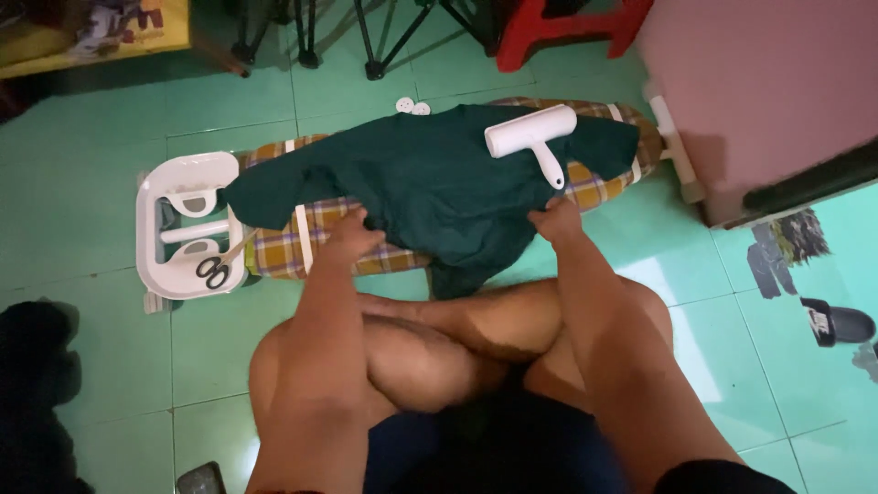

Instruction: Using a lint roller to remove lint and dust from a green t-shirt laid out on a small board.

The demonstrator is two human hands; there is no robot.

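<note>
A dark green shirt (430, 174) lies spread over a low ironing board with a plaid cover (293, 233). My left hand (352, 233) grips the shirt's near edge on the left side. My right hand (553, 220) grips the shirt's near edge on the right, close to the handle of a white lint roller (535, 137) that rests on the shirt. Part of the shirt hangs off the board's near side toward my crossed legs.
A white iron rest (151, 229) at the board's left end holds black-handled scissors (215, 270). A red stool (567, 23) and black folding legs stand behind. A pink cabinet (768, 82) is at right, a dark sandal (837, 322) beyond, dark cloth (32, 384) at left.
</note>
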